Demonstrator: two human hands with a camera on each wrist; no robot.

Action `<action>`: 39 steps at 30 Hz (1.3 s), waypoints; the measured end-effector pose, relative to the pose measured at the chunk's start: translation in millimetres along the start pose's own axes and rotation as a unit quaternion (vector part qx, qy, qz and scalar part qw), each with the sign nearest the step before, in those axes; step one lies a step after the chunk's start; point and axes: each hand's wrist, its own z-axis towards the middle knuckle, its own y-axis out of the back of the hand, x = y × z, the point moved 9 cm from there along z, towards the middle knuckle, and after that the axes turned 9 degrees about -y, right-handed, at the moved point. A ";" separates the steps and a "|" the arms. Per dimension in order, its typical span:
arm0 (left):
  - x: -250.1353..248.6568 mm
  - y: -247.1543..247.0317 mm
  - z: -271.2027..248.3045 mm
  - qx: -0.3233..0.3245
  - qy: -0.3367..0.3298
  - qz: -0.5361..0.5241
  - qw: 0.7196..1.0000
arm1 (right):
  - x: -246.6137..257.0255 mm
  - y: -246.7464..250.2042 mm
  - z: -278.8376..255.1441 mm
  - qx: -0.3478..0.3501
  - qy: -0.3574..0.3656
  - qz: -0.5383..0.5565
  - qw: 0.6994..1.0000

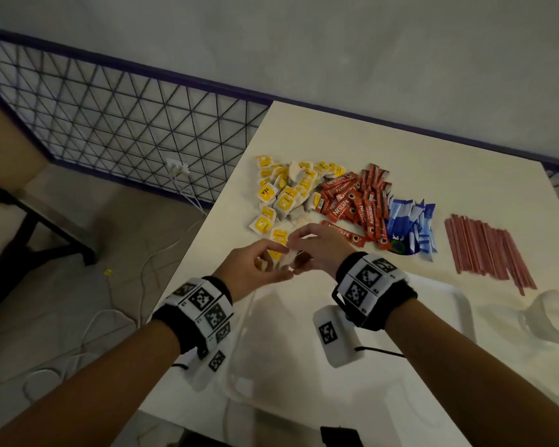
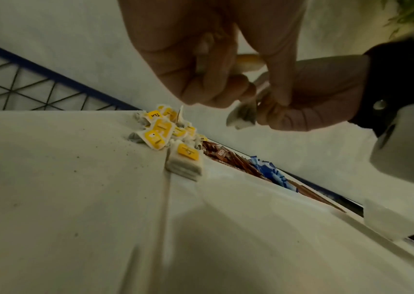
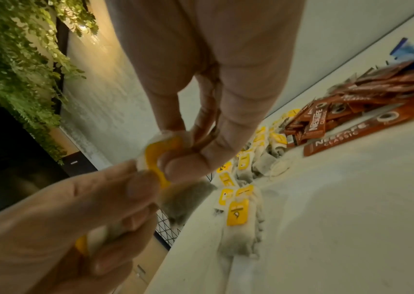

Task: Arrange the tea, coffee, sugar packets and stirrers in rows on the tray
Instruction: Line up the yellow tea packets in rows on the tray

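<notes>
white table (image 1: 400,150): tea pile (image 1: 283,191), coffee sticks (image 1: 355,201), blue sugar packets (image 1: 410,224), red stirrers (image 1: 488,253), left to right along the far side. white tray (image 1: 459,304) at the near edge, under both wrists. left hand (image 1: 255,269) and right hand (image 1: 317,250) meet above the tray's far rim, each pinching a tea bag (image 3: 160,157) with a yellow tag. small tea stack (image 2: 185,162) beside the tray rim.

It looks like a café or hospitality corner. Beyond the hands a white table (image 1: 400,150) carries heaps of tea bags (image 1: 284,191), Nescafé coffee sticks (image 1: 355,201), blue sugar packets (image 1: 410,221) and stirrers (image 1: 484,250). Left of the hands stands a blue mesh railing (image 1: 117,117), and a wall of hanging greenery (image 3: 17,59).
</notes>
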 end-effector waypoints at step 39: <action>67.4 6.5 21.0 0.159 0.077 0.176 0.968 | -30.2 -9.6 28.8 -0.110 -0.010 -0.289 0.951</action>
